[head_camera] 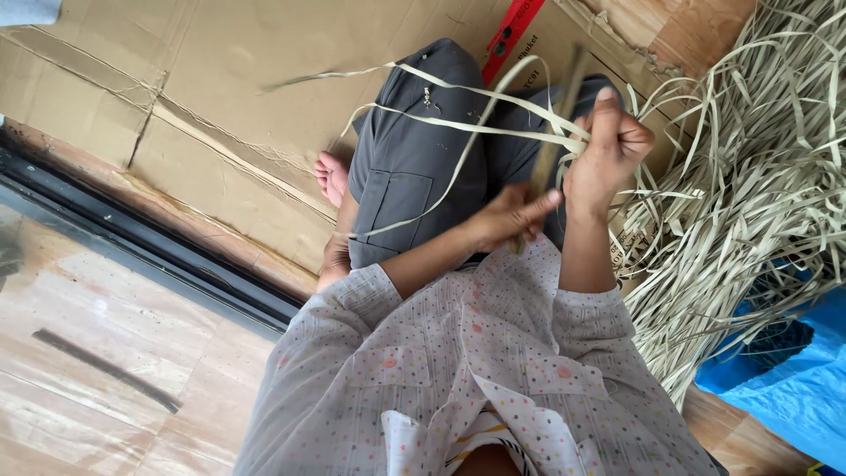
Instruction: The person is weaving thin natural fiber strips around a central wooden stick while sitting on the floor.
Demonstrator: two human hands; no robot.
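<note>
I sit on flattened cardboard (220,79) on the floor, legs crossed in grey trousers (414,167), and one bare foot (331,176) shows beside my knee. No real container is here; the pale strips only lie loose in a big pile (758,194) at my right side, partly on the cardboard and partly on a blue sheet (793,379). My right hand (610,150) is raised in front of me, the forearm going up from the dotted sleeve (582,317), and the fingers are closed in a fist around several strips (467,123). From this fist the strips run out to the left over my lap, long and curved, with free ends in the air. My left hand (513,214) is lower, just beside the right wrist, with fingers closed on a thin stick (557,132) that goes up at a slant past the right hand; this stick is blurred, so I cannot tell what it is exactly. The two hands are near each other, almost touching. A red bar (511,35) lies on the cardboard behind my knees. At my left is a dark floor rail (150,238) and then wooden floor (106,353).
</note>
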